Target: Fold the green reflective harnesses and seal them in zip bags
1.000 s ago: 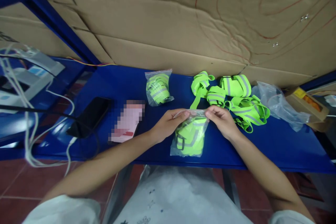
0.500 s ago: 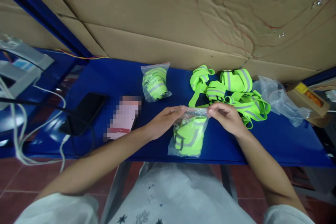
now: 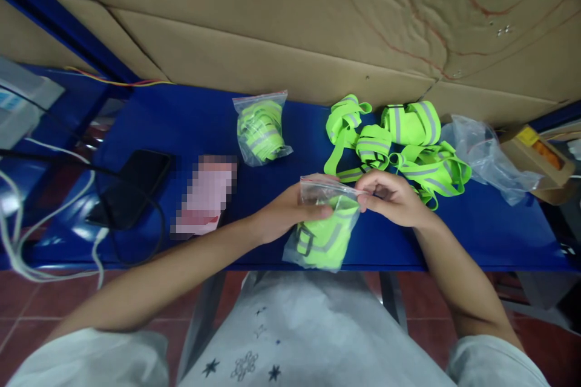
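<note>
Between my hands is a clear zip bag [image 3: 321, 192] with a folded neon-yellow reflective strap [image 3: 327, 236] inside; a dark buckle shows through the plastic. My left hand [image 3: 290, 213] grips the bag's left side, its thumb lying across the front below the zip and its other fingers hidden behind. At the top right corner, my right hand [image 3: 391, 198] pinches the bag between thumb and fingers. Behind my hands lie several loose reflective straps [image 3: 433, 170], some rolled and some tangled. A second zip bag [image 3: 263, 130] holding a rolled strap lies to the left.
Two phones, one black [image 3: 131, 187] and one with a blurred lit screen [image 3: 206, 196], lie on the left of the blue table [image 3: 494, 236]. White cables [image 3: 27, 266] run along the left edge. Crumpled plastic bags [image 3: 490, 160] and an open cardboard box [image 3: 540, 160] are at right.
My left hand has shifted from the bag's top left corner to lower on its side, thumb now across the front. My right hand still pinches the right corner. The view has shifted slightly.
</note>
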A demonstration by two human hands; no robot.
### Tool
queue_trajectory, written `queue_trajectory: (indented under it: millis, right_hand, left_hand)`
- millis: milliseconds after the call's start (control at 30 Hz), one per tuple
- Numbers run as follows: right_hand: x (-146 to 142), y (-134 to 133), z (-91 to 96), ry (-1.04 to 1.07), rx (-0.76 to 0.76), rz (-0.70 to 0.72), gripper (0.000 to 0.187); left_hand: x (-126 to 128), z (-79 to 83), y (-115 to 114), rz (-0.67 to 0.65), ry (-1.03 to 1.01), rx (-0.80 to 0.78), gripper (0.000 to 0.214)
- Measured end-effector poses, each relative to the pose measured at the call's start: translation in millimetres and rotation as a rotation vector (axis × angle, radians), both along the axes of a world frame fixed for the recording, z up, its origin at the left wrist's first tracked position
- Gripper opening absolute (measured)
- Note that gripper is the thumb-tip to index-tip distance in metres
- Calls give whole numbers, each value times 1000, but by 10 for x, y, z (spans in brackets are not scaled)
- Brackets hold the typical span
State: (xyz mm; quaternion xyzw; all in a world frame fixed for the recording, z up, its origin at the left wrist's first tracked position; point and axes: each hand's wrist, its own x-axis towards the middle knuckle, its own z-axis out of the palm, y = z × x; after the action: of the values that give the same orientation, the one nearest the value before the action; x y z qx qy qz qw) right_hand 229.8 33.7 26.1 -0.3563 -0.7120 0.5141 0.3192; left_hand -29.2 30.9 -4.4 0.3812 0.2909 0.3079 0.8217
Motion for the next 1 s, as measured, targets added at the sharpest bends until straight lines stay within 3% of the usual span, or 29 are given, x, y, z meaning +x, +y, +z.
queue_trajectory:
  millis: [133,200,267,400,467,567,633,733,867,1000]
  right_hand:
    - [100,53,153,-200,82,274,17]
    - [195,62,246,-277,122,346,16]
    - [315,64,325,-314,144,284,10]
    - [481,78,400,-257,170,13,14]
    - [436,81,383,-216,154,72,18]
    - [243,63,298,-236,77,365,37]
    - [140,46,242,-278,53,464,27]
    - [145,47,235,-270,91,370,16]
    - [228,76,309,-210,119,177,19]
    - [108,64,250,-200,76,326,29]
  left_hand:
    - [0,-28,-9,-102,56,9,73]
    - [-25,-2,7,-155,80,6,76]
    - [-55,42,25,-203,111,12,76]
    - [-80,114,36,-258,138,15,72]
    - [-71,119,32,-265,132,15,73]
    - [-46,95,26,-239,111,33,71]
    - [-34,74,28,-220,134,61,69]
    - [-33,60,45,-222,197,66,66]
    - [-53,72,69,-256,208,67,64]
    - [-52,71,54,-283,188,82,62]
